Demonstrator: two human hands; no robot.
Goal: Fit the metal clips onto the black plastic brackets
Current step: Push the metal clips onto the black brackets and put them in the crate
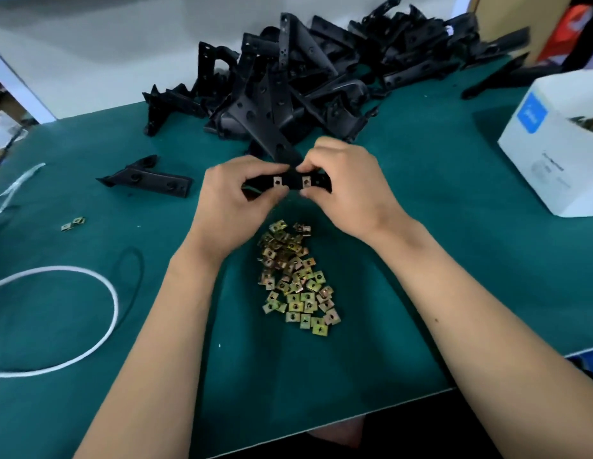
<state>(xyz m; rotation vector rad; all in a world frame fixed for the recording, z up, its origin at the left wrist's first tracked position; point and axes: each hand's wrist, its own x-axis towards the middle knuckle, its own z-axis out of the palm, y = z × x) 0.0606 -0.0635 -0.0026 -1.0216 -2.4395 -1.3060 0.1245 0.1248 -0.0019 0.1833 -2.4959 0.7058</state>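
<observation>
Landmark: clip pile on green mat. Left of it, white cord, single bracket further up. Above pile, held bracket is gripped by curled left hand and pinched by right hand; two clips are fitted. Behind, bracket heap. Right, white box.

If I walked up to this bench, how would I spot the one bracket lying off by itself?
Start at the big heap of black plastic brackets at the back of the green mat. Look nearer and to its left: a single long black plastic bracket lies flat there, alone. Unlike the bracket held in the hands, it shows no metal clips.
</observation>
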